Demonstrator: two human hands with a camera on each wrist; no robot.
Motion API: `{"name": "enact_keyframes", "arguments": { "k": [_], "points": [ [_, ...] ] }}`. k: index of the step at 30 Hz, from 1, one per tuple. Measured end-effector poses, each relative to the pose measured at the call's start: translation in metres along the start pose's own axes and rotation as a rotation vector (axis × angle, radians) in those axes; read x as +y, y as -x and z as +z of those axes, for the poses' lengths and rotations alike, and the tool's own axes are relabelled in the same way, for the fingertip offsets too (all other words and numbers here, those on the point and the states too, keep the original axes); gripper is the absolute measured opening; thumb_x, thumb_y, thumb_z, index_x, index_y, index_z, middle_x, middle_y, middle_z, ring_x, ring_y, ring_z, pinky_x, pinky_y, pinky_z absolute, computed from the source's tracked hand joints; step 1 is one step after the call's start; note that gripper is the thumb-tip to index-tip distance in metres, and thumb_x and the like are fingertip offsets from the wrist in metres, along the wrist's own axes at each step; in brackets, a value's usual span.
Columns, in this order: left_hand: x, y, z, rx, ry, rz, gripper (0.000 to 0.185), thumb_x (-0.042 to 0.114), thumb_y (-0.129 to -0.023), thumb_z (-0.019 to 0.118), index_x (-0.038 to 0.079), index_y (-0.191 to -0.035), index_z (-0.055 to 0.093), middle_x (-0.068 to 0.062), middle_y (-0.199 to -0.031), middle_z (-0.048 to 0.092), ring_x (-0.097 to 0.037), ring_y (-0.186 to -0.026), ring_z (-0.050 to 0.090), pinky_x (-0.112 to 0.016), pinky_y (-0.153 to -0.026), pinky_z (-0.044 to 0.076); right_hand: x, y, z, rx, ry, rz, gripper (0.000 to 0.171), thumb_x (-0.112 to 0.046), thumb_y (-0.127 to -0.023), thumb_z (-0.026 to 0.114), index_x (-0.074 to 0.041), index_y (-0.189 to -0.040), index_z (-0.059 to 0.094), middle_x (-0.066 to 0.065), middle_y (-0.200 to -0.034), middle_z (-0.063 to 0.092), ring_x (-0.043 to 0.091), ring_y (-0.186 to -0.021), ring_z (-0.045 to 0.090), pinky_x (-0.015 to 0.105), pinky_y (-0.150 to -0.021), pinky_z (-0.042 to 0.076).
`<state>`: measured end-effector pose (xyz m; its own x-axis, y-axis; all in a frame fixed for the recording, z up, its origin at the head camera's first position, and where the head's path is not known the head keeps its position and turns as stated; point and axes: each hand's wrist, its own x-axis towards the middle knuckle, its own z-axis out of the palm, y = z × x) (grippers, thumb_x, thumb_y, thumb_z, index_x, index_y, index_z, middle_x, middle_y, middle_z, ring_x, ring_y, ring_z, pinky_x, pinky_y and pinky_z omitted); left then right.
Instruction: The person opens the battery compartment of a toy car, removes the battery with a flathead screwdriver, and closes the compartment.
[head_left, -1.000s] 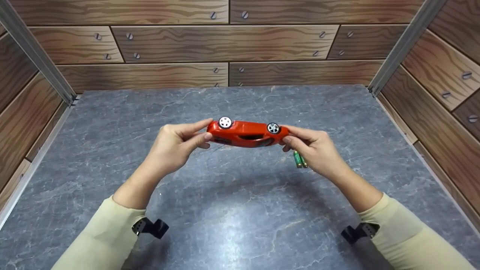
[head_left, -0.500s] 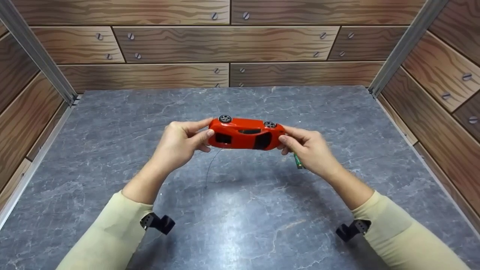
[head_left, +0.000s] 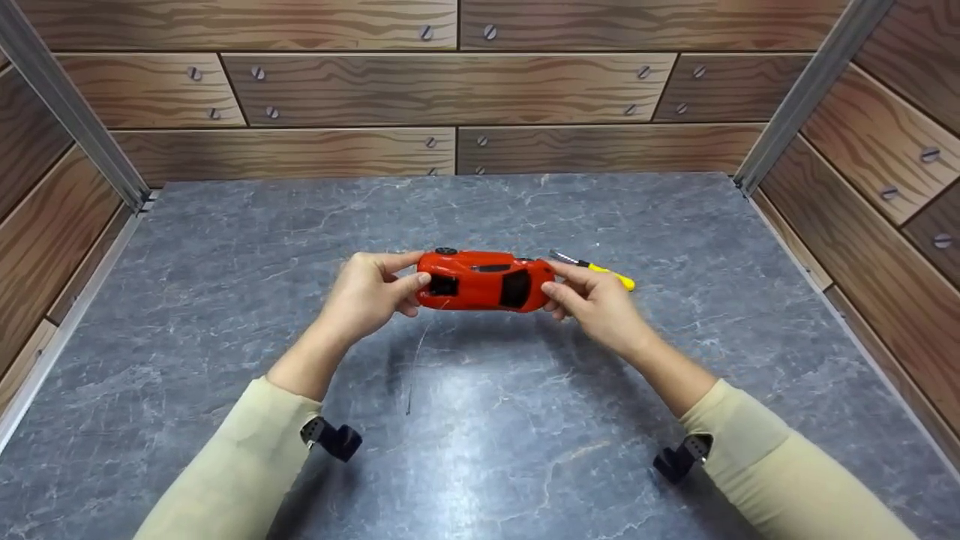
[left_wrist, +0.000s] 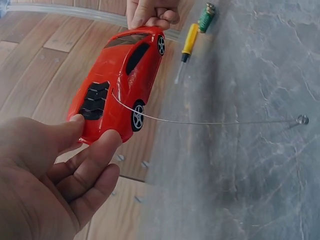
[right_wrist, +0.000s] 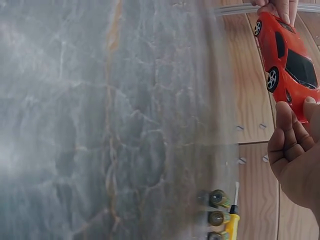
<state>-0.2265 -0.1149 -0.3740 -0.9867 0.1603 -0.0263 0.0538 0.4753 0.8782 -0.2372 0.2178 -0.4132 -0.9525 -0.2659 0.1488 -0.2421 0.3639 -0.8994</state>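
Both hands hold a red toy car (head_left: 480, 281) above the grey marbled table. My left hand (head_left: 367, 294) pinches its rear end, thumb beside the black louvred rear window. At the front end, my right hand (head_left: 600, 301) pinches the nose between thumb and fingers. The roof and dark windshield face the head camera, and wheels show along the far side. From the car's rear a thin wire antenna (left_wrist: 200, 122) hangs down, with a small curled tip. In the right wrist view, the windshield and two wheels of the car (right_wrist: 295, 60) show.
A screwdriver (head_left: 611, 276) with a yellow handle lies on the table beyond my right hand. Several green batteries (right_wrist: 218, 218) lie beside it, hidden by that hand in the head view. Wood-patterned panels (head_left: 450, 86) wall the table at the back and sides.
The car has rolled so its roof and windshield turn toward the head camera, and it sits slightly nearer. The screwdriver and the hanging antenna have come into view; the batteries have become covered.
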Motion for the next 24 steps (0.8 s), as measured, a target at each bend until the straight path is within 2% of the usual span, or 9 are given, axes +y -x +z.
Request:
{"name": "enact_keyframes", "arguments": {
  "k": [5, 10, 13, 17, 24],
  "points": [
    [-0.011, -0.010, 0.004, -0.001, -0.009, -0.027, 0.047, 0.024, -0.101, 0.076, 0.014, -0.145, 0.067, -0.009, -0.087, 0.080, -0.027, -0.073, 0.078, -0.023, -0.050, 0.047, 0.008, -0.006, 0.007, 0.001, 0.023, 0.037, 0.047, -0.010, -0.102, 0.072, 0.001, -0.146, 0.062, 0.013, -0.085, 0.074, 0.016, -0.069, 0.067, 0.035, -0.069, 0.062],
    [-0.022, -0.017, 0.008, 0.006, 0.008, -0.026, 0.045, 0.020, -0.100, 0.077, 0.010, -0.144, 0.067, -0.011, -0.079, 0.078, -0.028, -0.069, 0.077, -0.023, -0.050, 0.051, 0.014, -0.012, 0.011, -0.001, 0.063, 0.077, 0.050, -0.013, -0.102, 0.073, -0.002, -0.149, 0.060, 0.010, -0.084, 0.074, 0.016, -0.069, 0.067, 0.028, -0.066, 0.058],
    [-0.028, -0.020, 0.011, 0.004, 0.041, -0.040, 0.045, 0.018, -0.100, 0.078, 0.009, -0.143, 0.067, -0.012, -0.080, 0.078, -0.032, -0.070, 0.077, -0.029, -0.054, 0.058, 0.015, -0.014, 0.013, -0.003, 0.087, 0.092, 0.051, -0.014, -0.102, 0.074, -0.002, -0.150, 0.059, 0.010, -0.083, 0.075, 0.017, -0.068, 0.068, 0.024, -0.064, 0.057],
    [-0.034, -0.024, 0.014, 0.001, 0.057, -0.057, 0.046, 0.016, -0.100, 0.077, 0.007, -0.144, 0.066, -0.013, -0.082, 0.079, -0.030, -0.067, 0.076, -0.036, -0.060, 0.062, 0.018, -0.017, 0.016, -0.008, 0.102, 0.106, 0.052, -0.014, -0.102, 0.074, -0.002, -0.150, 0.058, 0.010, -0.082, 0.075, 0.017, -0.067, 0.068, 0.025, -0.063, 0.058],
    [-0.044, -0.030, 0.018, 0.005, 0.033, -0.073, 0.049, 0.018, -0.098, 0.080, 0.007, -0.144, 0.066, -0.011, -0.077, 0.078, -0.022, -0.061, 0.074, -0.028, -0.055, 0.059, 0.019, -0.022, 0.018, -0.033, 0.142, 0.141, 0.054, -0.017, -0.102, 0.074, -0.006, -0.152, 0.058, 0.012, -0.082, 0.076, 0.019, -0.065, 0.068, 0.025, -0.059, 0.057]
  ]
}}
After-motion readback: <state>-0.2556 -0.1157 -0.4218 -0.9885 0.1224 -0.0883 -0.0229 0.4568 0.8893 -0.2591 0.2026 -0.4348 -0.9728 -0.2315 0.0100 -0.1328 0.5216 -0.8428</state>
